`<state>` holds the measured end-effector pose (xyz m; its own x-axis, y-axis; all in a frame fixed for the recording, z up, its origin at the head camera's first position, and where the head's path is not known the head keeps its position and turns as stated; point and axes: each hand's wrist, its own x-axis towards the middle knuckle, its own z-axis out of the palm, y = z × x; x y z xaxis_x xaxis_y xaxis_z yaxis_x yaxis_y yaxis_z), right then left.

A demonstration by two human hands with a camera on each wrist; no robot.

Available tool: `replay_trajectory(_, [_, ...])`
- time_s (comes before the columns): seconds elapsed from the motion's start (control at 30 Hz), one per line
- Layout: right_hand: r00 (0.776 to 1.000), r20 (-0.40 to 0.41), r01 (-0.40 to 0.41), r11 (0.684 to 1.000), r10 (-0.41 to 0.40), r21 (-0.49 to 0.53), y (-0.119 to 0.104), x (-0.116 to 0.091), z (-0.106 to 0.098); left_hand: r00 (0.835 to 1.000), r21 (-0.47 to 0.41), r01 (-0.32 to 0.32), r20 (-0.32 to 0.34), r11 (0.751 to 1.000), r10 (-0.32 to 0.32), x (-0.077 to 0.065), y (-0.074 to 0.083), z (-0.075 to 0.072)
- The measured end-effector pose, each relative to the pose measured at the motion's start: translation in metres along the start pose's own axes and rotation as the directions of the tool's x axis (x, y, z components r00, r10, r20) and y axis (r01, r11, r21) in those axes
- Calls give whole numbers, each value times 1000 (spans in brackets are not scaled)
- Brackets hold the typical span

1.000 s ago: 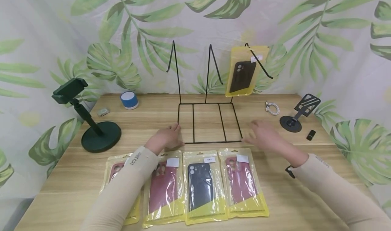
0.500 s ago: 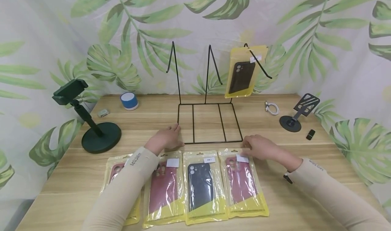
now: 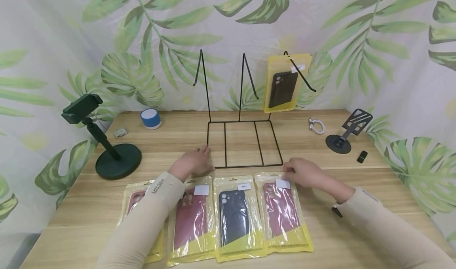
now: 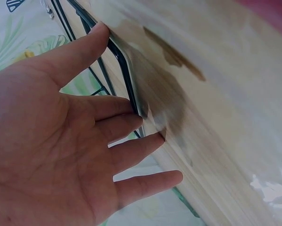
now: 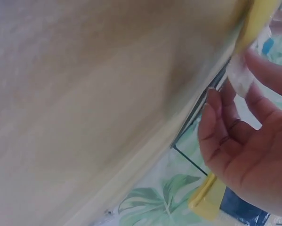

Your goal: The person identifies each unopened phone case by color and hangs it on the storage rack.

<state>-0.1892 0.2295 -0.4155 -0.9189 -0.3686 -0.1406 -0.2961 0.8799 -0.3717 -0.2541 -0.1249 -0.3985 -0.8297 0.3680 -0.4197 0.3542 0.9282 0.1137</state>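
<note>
My left hand (image 3: 192,162) touches the front left corner of the black wire display rack (image 3: 244,166), its thumb and straight fingers along the wire in the left wrist view. My right hand (image 3: 305,172) pinches the top right corner of the rightmost packaged phone case (image 3: 281,213), a pink case in a clear and yellow bag. That corner lifts slightly between thumb and fingers in the right wrist view. To its left lie a dark blue packaged case (image 3: 234,217) and a pink one (image 3: 190,221). Another pink package (image 3: 154,245) is partly hidden under my left sleeve.
A black packaged case (image 3: 284,89) hangs on the rack's right hook. A green phone stand (image 3: 118,160) and blue speaker (image 3: 151,119) stand left. On the right are a white cable (image 3: 317,126), a black folding stand (image 3: 339,143) and a small black stick (image 3: 362,156).
My right hand has moved from the rack's front right corner down to the rightmost package and taken its top corner. My left hand has stayed at the rack.
</note>
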Motion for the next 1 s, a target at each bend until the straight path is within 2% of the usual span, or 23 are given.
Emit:
replay_trajectory(0.13, [994, -105, 14, 999, -8, 53, -1, -6, -8, 1000, 1, -1, 5, 1000, 1, 1, 1, 1])
replay_trajectory(0.37, [960, -281, 46, 988, -3, 146, -9, -22, -31, 1000, -6, -6, 6, 1000, 6, 3, -2, 1])
replay_trajectory(0.6, [935, -354, 104, 977, -33, 183, -19, -33, -38, 1000, -9, -7, 11, 1000, 7, -1, 0, -2])
replay_trajectory(0.77, [916, -395, 156, 967, -66, 201, -25, -35, -37, 1000, -26, -5, 9, 1000, 5, -2, -3, 3])
replay_trajectory(0.87, [897, -434, 200, 955, -89, 218, -29, -38, -37, 1000, -30, -6, 11, 1000, 6, -1, -5, 4])
replay_trajectory(1.0, [850, -510, 294, 922, -131, 254, -32, -40, -39, 1000, -38, -8, 6, 999, 8, 2, -6, 3])
